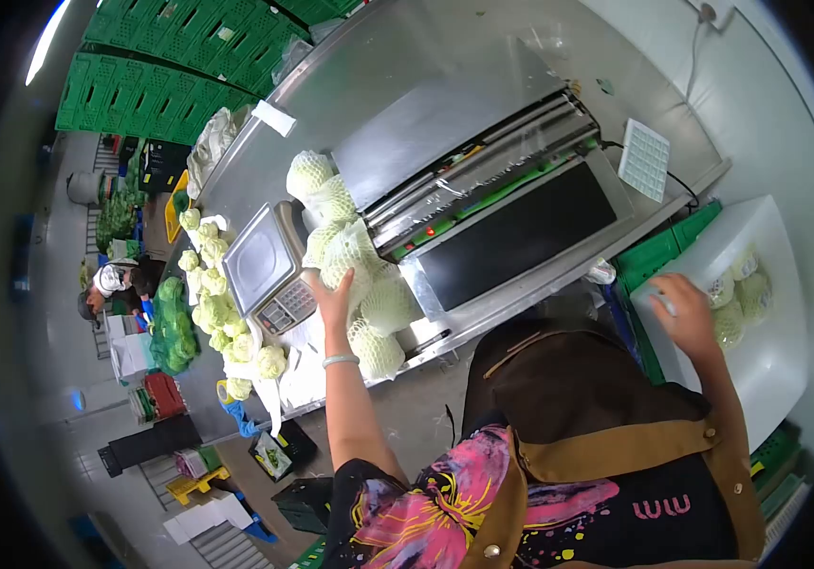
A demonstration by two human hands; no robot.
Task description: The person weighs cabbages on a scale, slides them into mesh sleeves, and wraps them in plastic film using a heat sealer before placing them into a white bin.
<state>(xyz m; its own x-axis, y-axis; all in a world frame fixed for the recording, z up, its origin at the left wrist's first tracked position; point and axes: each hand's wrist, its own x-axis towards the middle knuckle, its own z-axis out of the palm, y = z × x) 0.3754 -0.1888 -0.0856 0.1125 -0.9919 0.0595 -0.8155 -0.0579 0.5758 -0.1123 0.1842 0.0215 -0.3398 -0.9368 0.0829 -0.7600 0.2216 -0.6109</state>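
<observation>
Several round, pale green heads that look like cabbages, in white foam nets [376, 351], lie in a row between the scale and the wrapping machine. My left hand [336, 296] reaches into this row, with its fingers curved against a netted cabbage [348, 254]. A white tub [772, 379] stands at the right, holding several wrapped cabbages [741, 302], some with labels. My right hand [684, 313] is over the near side of the tub, left of those cabbages. Its fingers are curled, and I cannot make out what, if anything, is in them.
A digital scale [265, 266] sits left of the netted row. Bare cabbages [217, 308] line the table's left side. The wrapping machine [502, 161] has a black plate [521, 237] in front. Green crates [160, 85] are stacked behind. Another person [113, 280] is farther left.
</observation>
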